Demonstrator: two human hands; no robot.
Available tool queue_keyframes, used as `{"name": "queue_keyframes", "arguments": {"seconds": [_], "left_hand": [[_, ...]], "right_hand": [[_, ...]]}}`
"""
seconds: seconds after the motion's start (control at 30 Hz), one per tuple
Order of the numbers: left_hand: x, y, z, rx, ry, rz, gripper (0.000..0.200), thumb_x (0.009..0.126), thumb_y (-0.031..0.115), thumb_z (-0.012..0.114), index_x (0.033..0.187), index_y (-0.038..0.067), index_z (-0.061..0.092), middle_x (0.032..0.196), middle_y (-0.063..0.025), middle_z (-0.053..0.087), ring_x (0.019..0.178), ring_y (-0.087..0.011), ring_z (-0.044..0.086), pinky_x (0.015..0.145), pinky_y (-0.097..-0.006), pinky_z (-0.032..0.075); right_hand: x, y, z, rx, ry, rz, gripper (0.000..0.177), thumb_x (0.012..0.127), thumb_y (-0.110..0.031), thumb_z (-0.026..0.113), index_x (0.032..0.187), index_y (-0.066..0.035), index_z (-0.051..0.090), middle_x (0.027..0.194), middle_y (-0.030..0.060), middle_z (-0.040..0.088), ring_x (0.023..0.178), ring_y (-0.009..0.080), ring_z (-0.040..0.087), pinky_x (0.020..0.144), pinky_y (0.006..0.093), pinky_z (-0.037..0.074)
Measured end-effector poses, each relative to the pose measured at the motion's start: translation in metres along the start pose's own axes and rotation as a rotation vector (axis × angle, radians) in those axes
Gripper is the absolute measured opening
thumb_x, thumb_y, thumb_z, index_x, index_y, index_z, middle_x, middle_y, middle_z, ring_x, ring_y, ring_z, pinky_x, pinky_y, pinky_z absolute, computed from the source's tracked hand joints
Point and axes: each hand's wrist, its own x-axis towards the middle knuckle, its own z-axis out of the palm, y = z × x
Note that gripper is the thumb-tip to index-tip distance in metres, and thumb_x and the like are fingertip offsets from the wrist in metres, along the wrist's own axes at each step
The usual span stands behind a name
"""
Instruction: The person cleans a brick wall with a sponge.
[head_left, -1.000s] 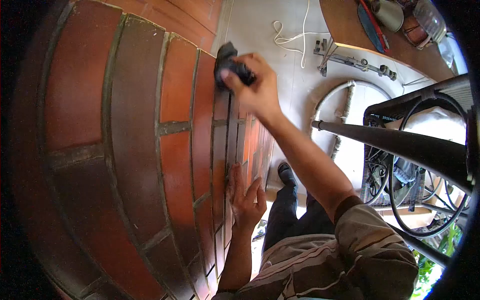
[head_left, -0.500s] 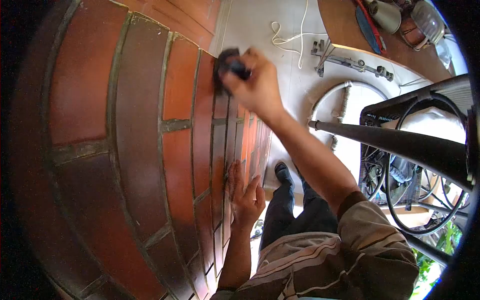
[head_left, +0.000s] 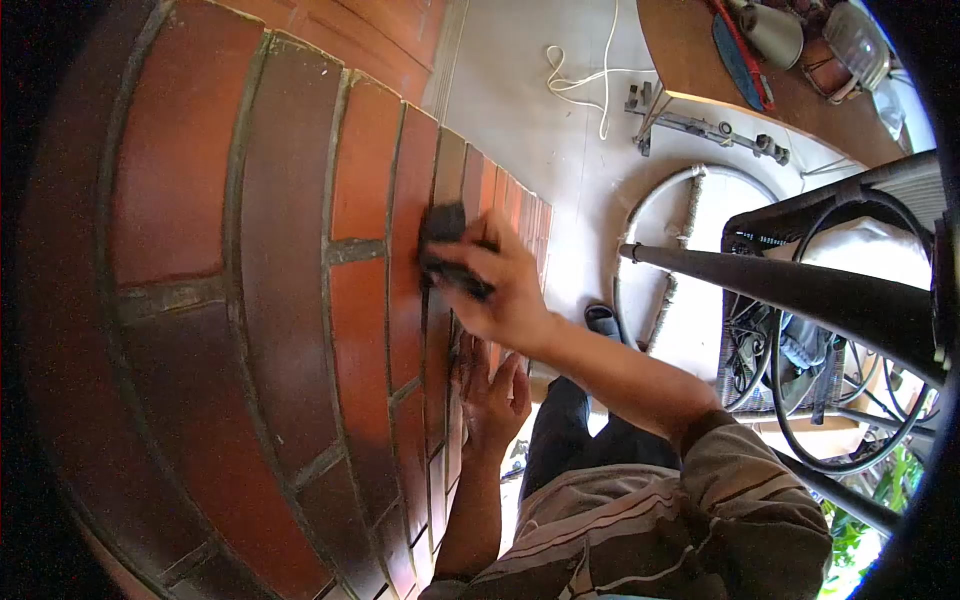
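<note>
Black pad (head_left: 443, 228) presses on the brick wall (head_left: 280, 250), my right hand (head_left: 500, 295) curled tight over it; a second ago it was at the wall's far edge, so the rubbing has come nearer me. My left hand (head_left: 490, 395) lies flat, open and empty on the bricks just below. Sponge or cloth, my grip hides which.

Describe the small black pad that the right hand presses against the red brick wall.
The black pad looks soft and matte, like a sponge or a folded cloth; I cannot tell which. It is dark all over, with a lumpy outline. The right hand grips it, with fingers wrapped across its lower part, so only the upper part shows. It sits against the red brick wall. The left hand rests lower on the wall, apart from it.
</note>
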Motion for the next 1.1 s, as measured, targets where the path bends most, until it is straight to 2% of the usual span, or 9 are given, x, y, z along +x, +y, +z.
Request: {"name": "queue_keyframes", "arguments": {"seconds": [0.03,0.17,0.33,0.43,0.73,0.93,1.0,1.07,1.1], "left_hand": [[0.000,0.000,0.002,0.010,-0.005,-0.008,0.021,0.085,0.010,0.061,0.106,0.007,0.066,0.145,-0.0264,0.040,0.134,-0.0464,0.038,0.107,-0.0534,0.031],[0.012,0.001,-0.003,-0.011,0.006,0.027,0.023,0.086,0.012,0.061,0.108,0.006,0.066,0.144,-0.0279,0.040,0.134,-0.0472,0.038,0.105,-0.0540,0.032],[0.003,-0.005,0.001,-0.038,-0.045,0.024,0.024,0.086,0.011,0.060,0.108,0.006,0.067,0.145,-0.0274,0.039,0.135,-0.0468,0.036,0.108,-0.0538,0.030],[0.004,-0.002,-0.004,-0.015,-0.051,0.034,0.022,0.085,0.009,0.061,0.105,0.005,0.068,0.147,-0.0273,0.037,0.135,-0.0464,0.036,0.108,-0.0538,0.030],[0.000,-0.003,-0.006,-0.114,-0.096,0.022,0.023,0.085,0.009,0.061,0.106,0.006,0.067,0.147,-0.0269,0.037,0.135,-0.0461,0.036,0.109,-0.0562,0.028],[0.001,-0.007,-0.010,-0.068,-0.091,0.062,0.023,0.084,0.009,0.062,0.106,0.004,0.066,0.141,-0.0276,0.042,0.132,-0.0454,0.039,0.107,-0.0566,0.030],[-0.012,-0.016,0.001,-0.063,-0.159,0.041,0.025,0.082,0.006,0.061,0.106,0.002,0.064,0.147,-0.0293,0.034,0.135,-0.0458,0.035,0.107,-0.0538,0.032],[-0.017,-0.022,0.004,-0.103,-0.177,0.012,0.023,0.083,0.006,0.061,0.105,0.001,0.065,0.148,-0.0288,0.033,0.135,-0.0469,0.035,0.107,-0.0537,0.032],[-0.018,-0.020,0.003,-0.100,-0.169,0.014,0.023,0.083,0.006,0.061,0.105,0.001,0.065,0.148,-0.0286,0.033,0.135,-0.0471,0.034,0.108,-0.0537,0.032]], "right_hand": [[-0.005,-0.001,-0.007,0.065,-0.081,0.022,0.026,0.072,0.002,0.069,0.098,0.000,0.068,0.090,0.0138,0.055,0.083,0.0273,0.056,0.073,0.0373,0.047],[0.037,-0.009,-0.022,0.086,0.238,-0.037,0.022,0.079,0.001,0.069,0.101,-0.001,0.067,0.097,0.0131,0.060,0.094,0.0250,0.060,0.080,0.0315,0.048],[0.055,-0.048,0.004,0.087,0.050,-0.367,0.029,0.075,0.003,0.067,0.104,-0.002,0.065,0.093,0.0159,0.058,0.090,0.0301,0.060,0.078,0.0376,0.048],[0.111,-0.030,0.012,0.030,0.307,-0.298,0.031,0.072,0.003,0.066,0.103,-0.002,0.066,0.089,0.0164,0.057,0.085,0.0314,0.059,0.074,0.0401,0.047],[0.058,-0.053,0.014,0.056,0.169,-0.333,0.016,0.084,-0.002,0.062,0.100,0.001,0.064,0.088,0.0142,0.058,0.081,0.0253,0.056,0.074,0.0335,0.045],[0.122,-0.053,0.034,0.051,0.432,-0.167,0.014,0.090,-0.007,0.059,0.101,0.001,0.058,0.089,0.0130,0.055,0.087,0.0282,0.053,0.079,0.0345,0.044],[0.072,-0.080,0.039,-0.028,0.140,-0.362,0.016,0.081,-0.006,0.060,0.096,-0.004,0.058,0.093,0.0151,0.052,0.089,0.0307,0.050,0.084,0.0471,0.041],[0.036,-0.098,0.052,0.305,0.004,-0.720,0.020,0.085,-0.001,0.054,0.104,-0.005,0.055,0.103,0.0222,0.047,0.095,0.0403,0.047,0.081,0.0477,0.040],[0.041,-0.094,0.050,0.178,-0.034,-0.693,0.021,0.083,0.000,0.055,0.104,-0.004,0.055,0.101,0.0221,0.047,0.094,0.0403,0.046,0.080,0.0476,0.040]]}}
